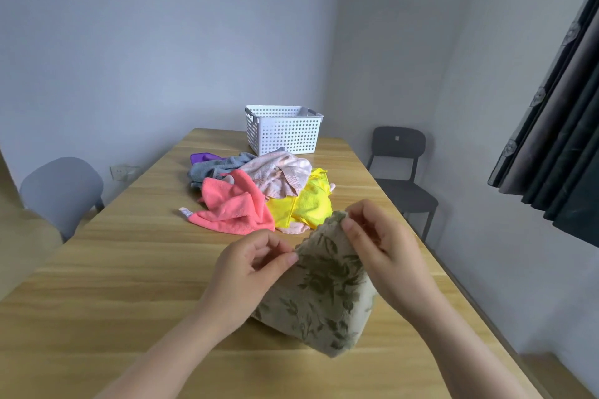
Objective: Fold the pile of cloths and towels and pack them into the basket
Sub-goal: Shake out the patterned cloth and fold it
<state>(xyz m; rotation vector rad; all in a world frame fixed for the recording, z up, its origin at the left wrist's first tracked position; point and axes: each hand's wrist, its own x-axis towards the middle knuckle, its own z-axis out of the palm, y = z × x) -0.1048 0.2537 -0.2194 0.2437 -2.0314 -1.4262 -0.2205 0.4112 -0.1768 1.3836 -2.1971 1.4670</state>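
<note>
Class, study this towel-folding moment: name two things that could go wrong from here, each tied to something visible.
1. The left hand and right hand pinch the patterned towel only at its top edge; it may slip, leaving a crooked fold.
2. The unfolded pile lies before the basket, so reaching over could snag cloths.

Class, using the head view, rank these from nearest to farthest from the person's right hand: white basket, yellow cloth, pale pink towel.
1. Yellow cloth, just beyond the right hand holding the leaf-patterned cloth.
2. Pale pink towel, behind the yellow cloth.
3. White basket, at the table's far end.
</note>
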